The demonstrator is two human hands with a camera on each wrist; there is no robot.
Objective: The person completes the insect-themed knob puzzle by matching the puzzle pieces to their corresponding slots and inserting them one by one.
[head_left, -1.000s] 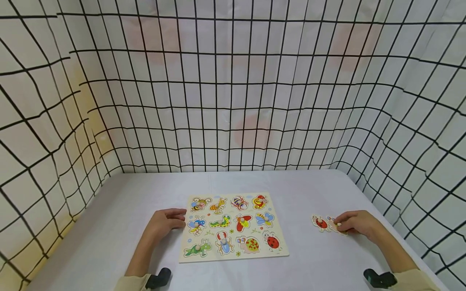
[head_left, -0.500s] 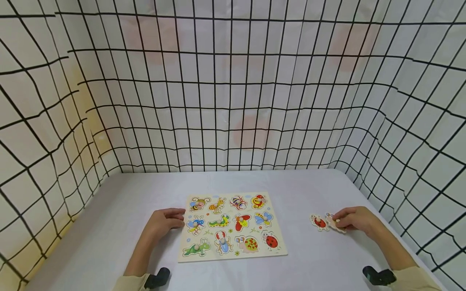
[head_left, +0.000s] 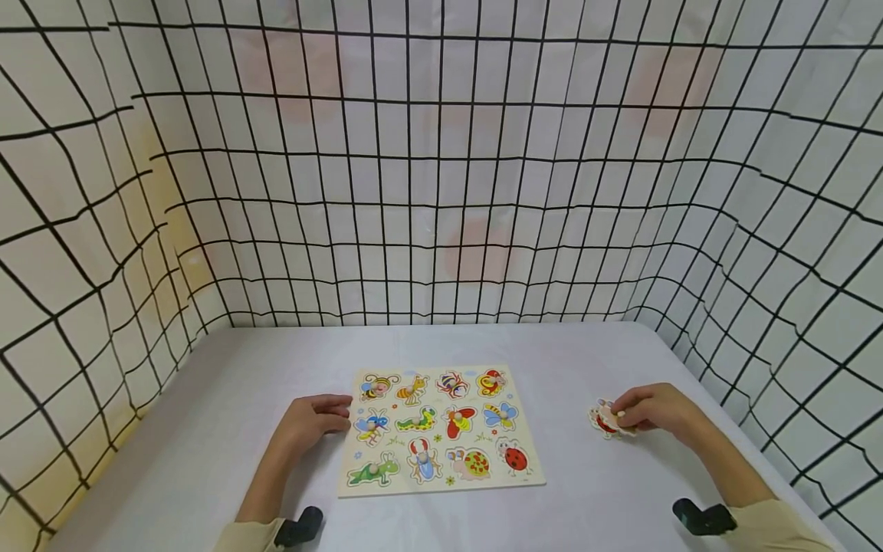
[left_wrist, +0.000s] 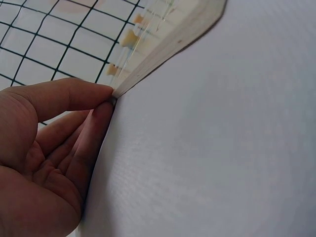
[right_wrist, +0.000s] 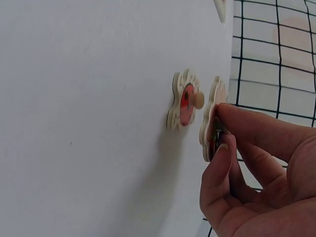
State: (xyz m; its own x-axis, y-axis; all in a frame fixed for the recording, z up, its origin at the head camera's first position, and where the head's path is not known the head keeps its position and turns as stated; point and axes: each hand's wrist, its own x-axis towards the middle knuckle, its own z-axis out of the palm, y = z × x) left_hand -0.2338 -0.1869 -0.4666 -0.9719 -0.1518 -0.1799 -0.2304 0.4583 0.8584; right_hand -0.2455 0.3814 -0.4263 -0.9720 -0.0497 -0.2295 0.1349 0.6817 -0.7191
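Observation:
My right hand (head_left: 651,406) pinches a snail puzzle piece (right_wrist: 207,128) between thumb and fingers. The piece is tilted up off the table, and in the head view it partly covers a ladybug puzzle piece (right_wrist: 183,103). That red ladybug has a wooden knob and lies on the cloth. My left hand (head_left: 313,422) rests on the table with fairly straight fingers touching the left edge of a wooden peg puzzle board (head_left: 441,491). Several insect pieces with knobs sit in the board. Its snail and ladybug places (head_left: 513,456), at the front right, show printed pictures without knobs.
White cloth covers the table (head_left: 572,506). Black-lined grid curtains (head_left: 455,176) rise at the back and both sides. Dark wrist straps (head_left: 704,517) sit on both forearms.
My right hand has lifted the snail puzzle piece and carried it left, over the ladybug piece. The left hand and the board have stayed in place.

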